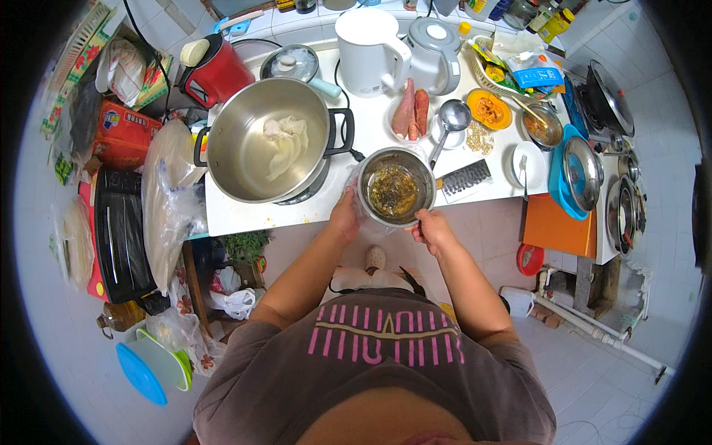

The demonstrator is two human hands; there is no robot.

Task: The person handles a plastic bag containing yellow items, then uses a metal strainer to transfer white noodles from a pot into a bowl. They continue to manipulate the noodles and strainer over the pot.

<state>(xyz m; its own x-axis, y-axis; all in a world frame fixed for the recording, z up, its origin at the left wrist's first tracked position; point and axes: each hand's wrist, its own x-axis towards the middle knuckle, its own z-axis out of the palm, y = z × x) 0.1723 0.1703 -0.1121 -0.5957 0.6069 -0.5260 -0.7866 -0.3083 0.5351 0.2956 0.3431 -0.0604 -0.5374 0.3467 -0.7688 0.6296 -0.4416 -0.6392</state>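
Note:
My right hand (433, 231) grips the lower right rim of a steel bowl (364, 203). Inside the bowl lies a wet, brownish mass with dark bits (394, 189). My left hand (345, 216) is at the bowl's left, holding clear plastic film (374, 223) that shows beside and under the bowl; its fingertips are partly hidden. To the left, a large steel pot (239, 167) with black handles stands on a dark-based cooker, a limp whitish cloth or bag (286, 142) on its bottom. Right of the bowl, a cleaver (466, 179) rests on the table with its wooden handle towards the bowl.
Behind the bowl are sweet potatoes (404, 114) in a dish, a steel ladle (453, 118), a cut pumpkin (489, 109) and seeds (479, 138). A white bowl (520, 167) holds a fork. White kettle (366, 53) and red kettle (222, 69) stand farther back. The table's front edge (267, 226) runs before me.

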